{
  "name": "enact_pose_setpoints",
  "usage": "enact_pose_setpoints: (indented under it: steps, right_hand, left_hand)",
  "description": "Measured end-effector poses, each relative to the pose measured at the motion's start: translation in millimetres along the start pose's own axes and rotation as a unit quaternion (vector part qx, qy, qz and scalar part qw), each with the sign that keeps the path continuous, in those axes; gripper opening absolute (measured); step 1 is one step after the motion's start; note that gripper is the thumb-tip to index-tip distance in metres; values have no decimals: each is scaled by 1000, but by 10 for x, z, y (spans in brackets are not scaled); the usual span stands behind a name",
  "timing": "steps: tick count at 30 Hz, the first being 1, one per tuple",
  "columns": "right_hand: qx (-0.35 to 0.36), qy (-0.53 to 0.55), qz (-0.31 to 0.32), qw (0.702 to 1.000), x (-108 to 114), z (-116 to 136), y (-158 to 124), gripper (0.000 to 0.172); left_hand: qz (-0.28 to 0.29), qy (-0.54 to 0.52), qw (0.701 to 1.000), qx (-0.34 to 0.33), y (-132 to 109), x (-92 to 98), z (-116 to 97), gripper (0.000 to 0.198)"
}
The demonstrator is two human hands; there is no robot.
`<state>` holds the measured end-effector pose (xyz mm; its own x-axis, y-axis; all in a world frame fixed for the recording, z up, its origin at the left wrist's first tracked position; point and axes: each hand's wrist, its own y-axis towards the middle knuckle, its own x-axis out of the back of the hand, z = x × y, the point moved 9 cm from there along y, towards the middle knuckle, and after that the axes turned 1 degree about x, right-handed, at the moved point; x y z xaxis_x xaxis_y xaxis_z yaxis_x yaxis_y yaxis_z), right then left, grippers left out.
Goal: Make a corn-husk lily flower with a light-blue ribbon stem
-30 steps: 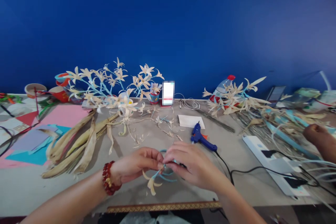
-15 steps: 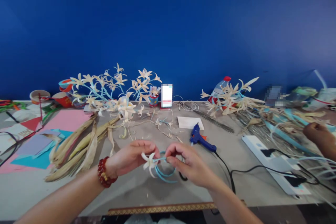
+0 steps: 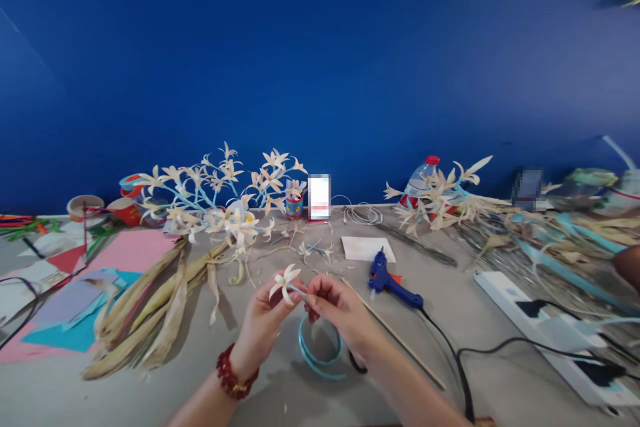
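Note:
My left hand (image 3: 261,320), with a red bead bracelet at the wrist, pinches the base of a small cream husk flower (image 3: 283,281) held upright above the table. My right hand (image 3: 334,310) grips the flower's light-blue wrapped stem just right of the bloom. A coil of light-blue ribbon (image 3: 320,350) hangs in a loop below both hands. A thin wooden stick (image 3: 400,337) lies on the table under my right forearm.
A blue glue gun (image 3: 387,279) with a black cord lies right of my hands. Dried corn husks (image 3: 160,297) and coloured paper (image 3: 75,293) lie left. Finished flower sprays (image 3: 220,190) stand at the back. A white power strip (image 3: 545,327) sits right. Another person's hand (image 3: 629,265) shows at the right edge.
Both hands rose and drew nearer to me with the flower, which now points up. The blue ribbon loop hangs lower. The camera tilted up.

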<state>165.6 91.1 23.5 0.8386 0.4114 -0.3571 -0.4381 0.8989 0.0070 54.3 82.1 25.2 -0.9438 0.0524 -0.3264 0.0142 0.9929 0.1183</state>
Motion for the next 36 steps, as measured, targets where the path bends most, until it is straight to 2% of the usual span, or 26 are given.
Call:
enact_pose_setpoints:
  steps: [3, 7, 12, 17, 19, 22, 24, 28, 31, 36]
  right_hand:
    - [-15, 11, 6, 1000, 16, -38, 23, 38]
    - [-54, 38, 8, 998, 52, -122, 50, 40]
    - [-69, 53, 6, 996, 100, -206, 87, 38]
    - [-78, 72, -5, 994, 124, -248, 82, 34]
    - [-65, 54, 2, 996, 123, -210, 65, 30]
    - [40, -77, -13, 996, 164, -11, 24, 17]
    - [132, -197, -27, 971, 143, 145, -35, 19]
    - [264, -368, -61, 890, 20, 311, -150, 22]
    - [340, -416, -78, 840, -67, 393, -213, 18]
    - [387, -449, -55, 804, -154, 433, -257, 19]
  left_hand:
    - [1, -8, 1000, 16, 3, 16, 97, 8]
    - [-34, -4, 999, 28, -8, 85, 193, 11]
    - [-38, 24, 999, 15, -1, 89, 206, 12]
    - [-74, 40, 996, -5, -21, 116, 183, 13]
    - [-89, 29, 996, -1, -32, 127, 197, 12]
    - [-109, -6, 994, 6, -38, 147, 219, 8]
    - [-116, -29, 993, 7, -36, 154, 226, 5]
    - [-122, -72, 990, 18, -36, 141, 248, 4]
    - [-126, -89, 988, 24, -45, 113, 251, 7]
    - [-134, -104, 985, 20, -72, 103, 247, 9]
